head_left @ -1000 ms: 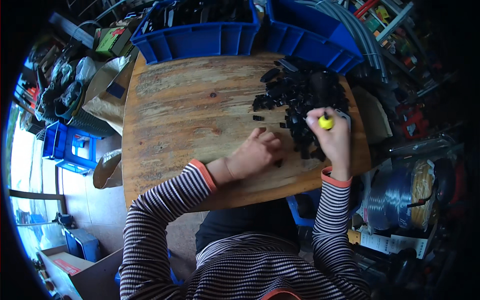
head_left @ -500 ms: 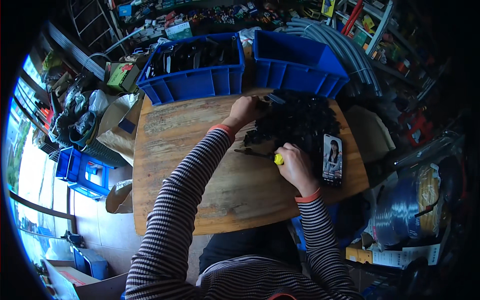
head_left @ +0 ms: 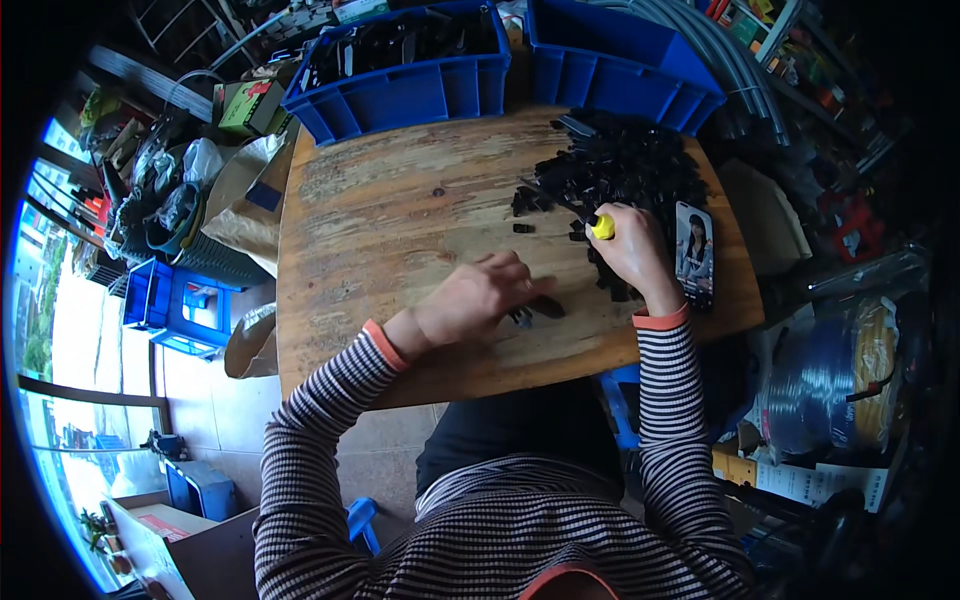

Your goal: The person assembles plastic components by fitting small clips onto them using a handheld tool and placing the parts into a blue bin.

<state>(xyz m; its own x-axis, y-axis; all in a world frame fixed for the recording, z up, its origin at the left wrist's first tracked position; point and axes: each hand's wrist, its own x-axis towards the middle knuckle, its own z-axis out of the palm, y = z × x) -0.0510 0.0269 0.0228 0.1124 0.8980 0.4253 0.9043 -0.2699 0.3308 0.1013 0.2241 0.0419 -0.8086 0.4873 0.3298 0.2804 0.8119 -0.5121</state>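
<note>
My left hand [head_left: 478, 298], smeared by motion, is over the near middle of the wooden table, with its fingers bent. A small dark piece [head_left: 545, 306] shows at its fingertips and appears to be held there; its exact shape is blurred. My right hand [head_left: 637, 248] is closed around a tool with a yellow handle [head_left: 602, 227], its dark end pointing far left over the pile. That heap of small black plastic parts [head_left: 640, 165] spreads over the table's far right. One loose black part [head_left: 523, 228] lies just left of the pile.
Two blue bins stand along the far edge: the left bin [head_left: 410, 98] holds black parts, the right bin [head_left: 620, 85] shows a bare inside. A phone [head_left: 694, 255] with a lit screen lies beside my right hand. Brown paper bags [head_left: 240, 215] flank the wooden table [head_left: 380, 220].
My left hand has come back from the pile toward the near edge, with a dark piece at its fingers. My right hand has moved slightly up and right with the tool. The view has tilted downward.
</note>
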